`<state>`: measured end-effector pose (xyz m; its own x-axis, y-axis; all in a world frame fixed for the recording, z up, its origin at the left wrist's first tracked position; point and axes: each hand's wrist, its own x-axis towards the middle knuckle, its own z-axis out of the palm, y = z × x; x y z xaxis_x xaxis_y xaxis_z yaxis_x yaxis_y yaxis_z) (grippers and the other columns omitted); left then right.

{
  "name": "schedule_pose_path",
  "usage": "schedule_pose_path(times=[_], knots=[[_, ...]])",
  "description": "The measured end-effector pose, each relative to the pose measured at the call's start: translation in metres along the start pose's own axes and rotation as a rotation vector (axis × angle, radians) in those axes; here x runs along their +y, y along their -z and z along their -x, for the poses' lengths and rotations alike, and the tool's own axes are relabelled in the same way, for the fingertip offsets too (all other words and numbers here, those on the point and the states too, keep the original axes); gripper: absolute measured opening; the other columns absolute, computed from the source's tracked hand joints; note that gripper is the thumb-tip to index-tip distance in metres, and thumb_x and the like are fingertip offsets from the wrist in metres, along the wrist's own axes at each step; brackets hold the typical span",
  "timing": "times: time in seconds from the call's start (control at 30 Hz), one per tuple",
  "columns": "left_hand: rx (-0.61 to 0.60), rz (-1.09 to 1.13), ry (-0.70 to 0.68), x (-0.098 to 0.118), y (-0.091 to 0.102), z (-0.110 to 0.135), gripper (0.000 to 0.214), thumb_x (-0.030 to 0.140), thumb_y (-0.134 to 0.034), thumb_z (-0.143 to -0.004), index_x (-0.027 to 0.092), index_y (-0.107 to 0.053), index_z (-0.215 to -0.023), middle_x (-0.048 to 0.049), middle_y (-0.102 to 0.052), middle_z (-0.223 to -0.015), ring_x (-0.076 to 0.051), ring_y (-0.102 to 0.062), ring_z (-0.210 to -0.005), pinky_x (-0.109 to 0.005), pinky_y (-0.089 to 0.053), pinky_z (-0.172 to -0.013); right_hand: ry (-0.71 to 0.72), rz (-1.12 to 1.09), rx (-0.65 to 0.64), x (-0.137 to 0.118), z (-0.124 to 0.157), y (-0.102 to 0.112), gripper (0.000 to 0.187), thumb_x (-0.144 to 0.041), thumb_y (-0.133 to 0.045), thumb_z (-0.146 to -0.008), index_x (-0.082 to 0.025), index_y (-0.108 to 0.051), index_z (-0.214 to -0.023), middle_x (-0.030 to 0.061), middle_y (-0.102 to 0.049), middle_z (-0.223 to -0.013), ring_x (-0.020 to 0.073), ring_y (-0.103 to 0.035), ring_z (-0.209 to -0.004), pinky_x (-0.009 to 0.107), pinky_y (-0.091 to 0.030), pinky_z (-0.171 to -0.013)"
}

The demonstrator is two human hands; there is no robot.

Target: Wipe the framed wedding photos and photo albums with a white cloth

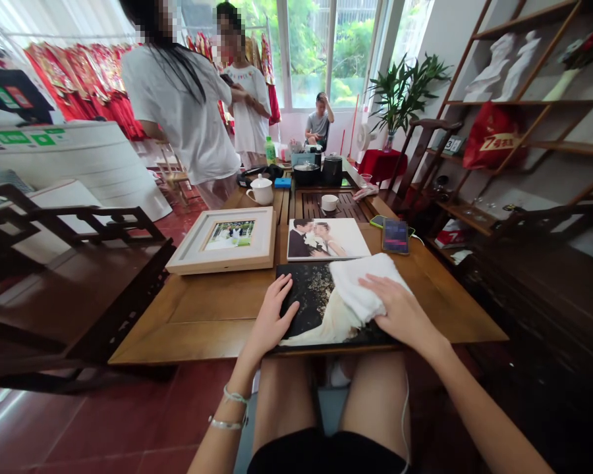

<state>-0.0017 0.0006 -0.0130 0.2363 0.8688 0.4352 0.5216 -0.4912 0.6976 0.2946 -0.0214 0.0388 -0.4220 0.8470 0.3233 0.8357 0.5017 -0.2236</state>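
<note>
A dark photo album (312, 299) with a wedding picture on its cover lies at the near edge of the wooden table (212, 316). My left hand (271, 322) rests flat on the album's left edge, fingers stretched out. My right hand (400, 309) presses flat on a white cloth (360, 283) that lies across the album's right part. Behind the album lies a second, white-covered wedding album (326, 238).
A framed photo (226, 239) lies at the table's left. A phone (395, 235) sits at the right, a teapot (261, 189), cup (329, 203) and tea tray further back. Two people stand at the far left, one sits by the window. A wooden chair (79, 263) stands left, shelves (524, 131) right.
</note>
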Motion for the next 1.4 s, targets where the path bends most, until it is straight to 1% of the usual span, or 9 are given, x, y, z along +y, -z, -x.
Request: schedule_pose_path(times=[0.1, 0.2, 0.4, 0.5, 0.67, 0.83, 1.0, 1.2, 1.4], knots=[[-0.005, 0.002, 0.008, 0.002, 0.001, -0.001, 0.045, 0.030, -0.053, -0.090, 0.024, -0.049, -0.135, -0.0098, -0.045, -0.146, -0.024, -0.034, -0.140, -0.051, -0.026, -0.117, -0.149, 0.079, 0.046, 0.018, -0.019, -0.005, 0.059, -0.009, -0.050, -0.068, -0.010, -0.058, -0.126, 0.0157, -0.062, -0.126, 0.0308, -0.051, -0.124, 0.048, -0.038, -0.107], [0.014, 0.004, 0.041, 0.004, 0.003, -0.002, 0.043, 0.030, -0.056, -0.088, 0.021, -0.055, -0.130, -0.0102, -0.051, -0.142, -0.025, -0.039, -0.138, -0.051, -0.029, -0.115, -0.190, 0.131, 0.019, 0.003, -0.033, -0.012, 0.054, -0.010, -0.052, -0.071, -0.005, -0.059, -0.124, 0.0197, -0.061, -0.126, 0.0348, -0.048, -0.124, 0.050, -0.037, -0.107], [0.059, 0.023, 0.083, 0.008, 0.004, -0.004, 0.040, 0.031, -0.063, -0.083, 0.020, -0.063, -0.121, -0.0103, -0.059, -0.134, -0.027, -0.047, -0.132, -0.051, -0.035, -0.112, 0.023, 0.060, -0.071, -0.062, -0.018, -0.019, 0.064, -0.007, -0.052, -0.065, -0.008, -0.054, -0.129, 0.0153, -0.053, -0.137, 0.0324, -0.036, -0.133, 0.051, -0.027, -0.113], [0.061, 0.025, 0.086, 0.008, 0.004, -0.004, 0.040, 0.031, -0.063, -0.082, 0.020, -0.063, -0.121, -0.0100, -0.059, -0.133, -0.027, -0.046, -0.133, -0.051, -0.036, -0.112, 0.140, -0.020, -0.095, -0.072, 0.003, -0.016, 0.071, -0.005, -0.050, -0.062, -0.010, -0.051, -0.132, 0.0135, -0.050, -0.141, 0.0291, -0.031, -0.138, 0.050, -0.023, -0.115], [0.060, 0.016, 0.068, 0.009, 0.004, -0.003, 0.040, 0.031, -0.063, -0.083, 0.020, -0.062, -0.121, -0.0101, -0.059, -0.134, -0.026, -0.046, -0.133, -0.050, -0.036, -0.113, 0.092, -0.043, -0.089, -0.030, 0.010, -0.005, 0.070, -0.004, -0.046, -0.063, -0.017, -0.054, -0.131, 0.0084, -0.053, -0.139, 0.0253, -0.041, -0.134, 0.046, -0.028, -0.115], [0.042, -0.006, 0.073, 0.010, 0.004, -0.004, 0.043, 0.034, -0.061, -0.085, 0.019, -0.059, -0.125, -0.0107, -0.056, -0.137, -0.025, -0.044, -0.134, -0.048, -0.033, -0.114, -0.095, 0.086, -0.013, 0.014, -0.030, -0.004, 0.062, -0.006, -0.049, -0.072, -0.007, -0.050, -0.135, 0.0193, -0.056, -0.132, 0.0330, -0.046, -0.128, 0.050, -0.032, -0.110], [0.025, -0.001, 0.077, 0.004, 0.001, -0.004, 0.041, 0.033, -0.047, -0.093, 0.018, -0.056, -0.130, -0.0110, -0.050, -0.143, -0.023, -0.041, -0.137, -0.048, -0.029, -0.116, -0.010, 0.099, -0.046, -0.036, -0.052, -0.020, 0.069, -0.008, -0.054, -0.070, -0.009, -0.047, -0.138, 0.0180, -0.042, -0.146, 0.0397, -0.029, -0.137, 0.060, -0.023, -0.111], [0.005, 0.028, 0.055, -0.001, 0.000, -0.003, 0.039, 0.028, -0.041, -0.095, 0.020, -0.057, -0.129, -0.0095, -0.049, -0.143, -0.021, -0.038, -0.138, -0.048, -0.028, -0.117, 0.189, 0.010, -0.147, -0.111, -0.004, -0.031, 0.081, -0.016, -0.058, -0.069, -0.010, -0.034, -0.146, 0.0145, -0.030, -0.153, 0.0383, -0.014, -0.143, 0.061, -0.008, -0.115], [0.005, 0.009, 0.048, -0.001, 0.001, -0.001, 0.041, 0.027, -0.042, -0.094, 0.016, -0.053, -0.132, -0.0126, -0.047, -0.145, -0.021, -0.038, -0.138, -0.048, -0.026, -0.117, 0.147, -0.102, -0.155, -0.073, 0.013, -0.016, 0.082, -0.010, -0.050, -0.062, -0.021, -0.042, -0.143, 0.0038, -0.041, -0.148, 0.0308, -0.028, -0.141, 0.052, -0.019, -0.117]])
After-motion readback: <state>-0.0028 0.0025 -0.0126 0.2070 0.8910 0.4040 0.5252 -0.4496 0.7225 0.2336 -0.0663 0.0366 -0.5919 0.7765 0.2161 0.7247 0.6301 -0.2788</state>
